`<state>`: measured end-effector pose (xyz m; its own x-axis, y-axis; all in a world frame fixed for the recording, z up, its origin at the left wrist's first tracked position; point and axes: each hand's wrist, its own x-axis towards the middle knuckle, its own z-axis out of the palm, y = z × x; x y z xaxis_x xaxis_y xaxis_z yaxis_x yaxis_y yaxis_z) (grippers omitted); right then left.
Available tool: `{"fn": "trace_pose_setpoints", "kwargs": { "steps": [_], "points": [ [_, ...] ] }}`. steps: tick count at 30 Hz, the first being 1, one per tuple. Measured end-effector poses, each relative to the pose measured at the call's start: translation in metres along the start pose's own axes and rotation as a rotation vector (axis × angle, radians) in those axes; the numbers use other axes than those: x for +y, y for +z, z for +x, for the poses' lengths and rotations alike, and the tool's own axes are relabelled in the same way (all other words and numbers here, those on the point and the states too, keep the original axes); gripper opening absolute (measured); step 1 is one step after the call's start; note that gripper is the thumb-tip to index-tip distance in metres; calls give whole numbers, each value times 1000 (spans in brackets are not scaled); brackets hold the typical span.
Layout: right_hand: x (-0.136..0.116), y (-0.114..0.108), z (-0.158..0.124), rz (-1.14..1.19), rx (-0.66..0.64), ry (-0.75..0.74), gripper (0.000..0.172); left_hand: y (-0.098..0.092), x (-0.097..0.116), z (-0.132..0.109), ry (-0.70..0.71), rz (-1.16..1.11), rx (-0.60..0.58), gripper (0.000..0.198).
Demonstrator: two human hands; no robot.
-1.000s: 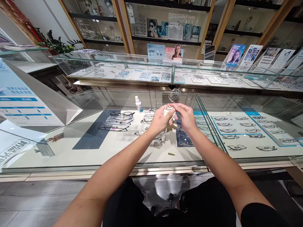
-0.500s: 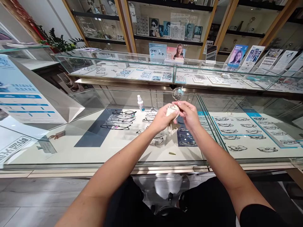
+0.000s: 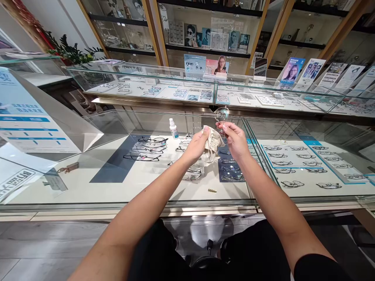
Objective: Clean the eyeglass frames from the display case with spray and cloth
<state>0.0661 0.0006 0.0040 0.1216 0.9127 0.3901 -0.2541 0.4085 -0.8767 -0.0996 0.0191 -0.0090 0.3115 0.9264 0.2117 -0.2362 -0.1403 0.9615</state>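
Above the glass counter, my left hand (image 3: 198, 145) is closed on a crumpled cream cloth (image 3: 213, 146), which hangs loosely from the fingers. My right hand (image 3: 236, 139) pinches a pair of thin-rimmed eyeglasses (image 3: 222, 114), one lens standing up above the fingertips. The lower part of the glasses is partly hidden by the cloth and fingers. Cloth and glasses are very close together; whether they touch I cannot tell. A white spray bottle (image 3: 173, 128) stands on the counter beyond my left hand.
Under the glass lie rows of eyeglass frames (image 3: 146, 150), with more on the right (image 3: 283, 162). A small gold strip (image 3: 212, 191) lies near the front. A large folded sign (image 3: 38, 117) stands at left. Behind is another glass display case (image 3: 164, 95) topped with leaflets (image 3: 293, 72).
My left hand has drawn the cloth off the glasses, slightly left, and the cloth has opened out. My right hand still holds the glasses, now a little further right.
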Motion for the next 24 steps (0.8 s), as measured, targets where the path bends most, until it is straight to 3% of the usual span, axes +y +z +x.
{"fn": "trace_pose_setpoints", "kwargs": {
  "steps": [5, 13, 24],
  "points": [
    [-5, -7, 3, -85, -111, -56, 23, -10, 5, 7, -15, -154, 87, 67],
    [0, -6, 2, -137, -194, 18, 20, -12, 16, 10, -56, -274, 184, 55],
    [1, -7, 3, -160, -228, 49, 24, -17, 13, 5, 81, -141, -117, 68]
  ]
}}
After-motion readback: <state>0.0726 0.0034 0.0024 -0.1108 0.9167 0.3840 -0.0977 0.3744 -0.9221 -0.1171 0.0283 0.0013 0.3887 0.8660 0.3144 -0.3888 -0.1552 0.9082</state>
